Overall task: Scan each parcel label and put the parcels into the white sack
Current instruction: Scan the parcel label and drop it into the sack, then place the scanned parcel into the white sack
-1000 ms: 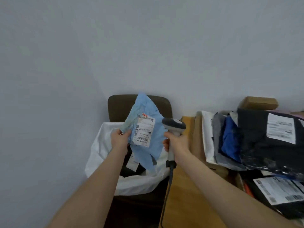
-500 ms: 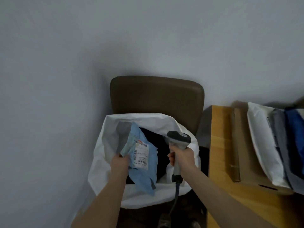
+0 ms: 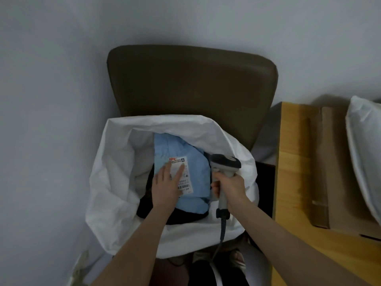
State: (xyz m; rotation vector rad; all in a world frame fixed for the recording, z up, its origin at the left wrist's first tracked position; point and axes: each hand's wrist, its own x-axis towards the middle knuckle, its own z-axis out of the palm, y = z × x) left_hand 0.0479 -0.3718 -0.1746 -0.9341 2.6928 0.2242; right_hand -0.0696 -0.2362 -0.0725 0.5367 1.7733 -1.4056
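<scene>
The left hand (image 3: 167,187) is open, with its fingers straight and laid flat on the white label (image 3: 186,181) of the light blue parcel (image 3: 195,168). The right hand (image 3: 230,185) is closed around the handle of the barcode scanner (image 3: 225,163). The scanner head sits just to the right of the parcel, over the mouth of the sack, and its cable (image 3: 222,232) hangs below the fist. The blue parcel lies inside the white sack (image 3: 121,162), under the left palm. It rests on a dark parcel (image 3: 148,206) that shows below and to the left of that hand. Status: this parcel is judged deposited, and at least one other is already in the sack; whether its label registered cannot be told. Remaining work: to the right of the right hand, a wooden table (image 3: 288,162) carries a flat cardboard box (image 3: 338,172) and, at the frame edge, a white parcel (image 3: 365,162), which probably awaits scanning. Beyond both hands, the backrest of a brown chair (image 3: 191,83) rises behind the sack. A plain pale wall (image 3: 51,79) closes the space behind and to the left.
</scene>
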